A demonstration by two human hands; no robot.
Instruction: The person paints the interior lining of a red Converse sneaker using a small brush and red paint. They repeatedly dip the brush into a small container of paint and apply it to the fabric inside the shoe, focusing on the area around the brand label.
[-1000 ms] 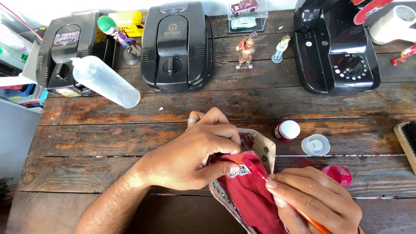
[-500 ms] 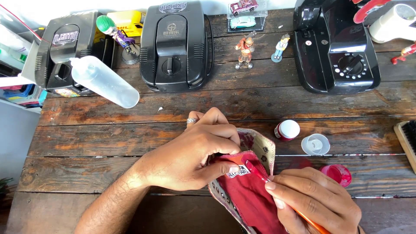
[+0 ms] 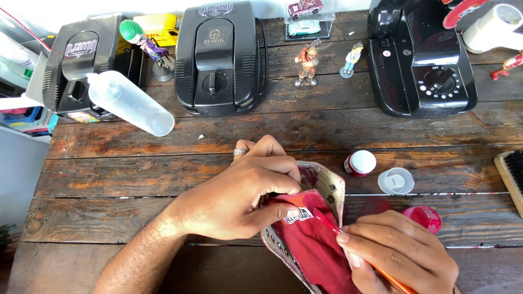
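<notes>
Red shoe (image 3: 318, 245) low on the table (image 3: 163, 179), tongue pinned flat by the left hand (image 3: 239, 196), likely to steady it. Right of the shoe, right hand (image 3: 400, 256) pinching a brush (image 3: 327, 222) against the tongue. Beyond: red-filled jar (image 3: 359, 163), empty-looking white cap (image 3: 396, 181), open pot (image 3: 425, 218) with red paint.

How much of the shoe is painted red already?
The shoe's tongue already looks mostly red. Right now the left hand pinches the tongue flat while the right hand touches a thin brush to its top edge. The eyelet strip beside it is only blotched with red, mostly pale. An open red paint pot sits close by. The rest of the shoe is out of view.
</notes>
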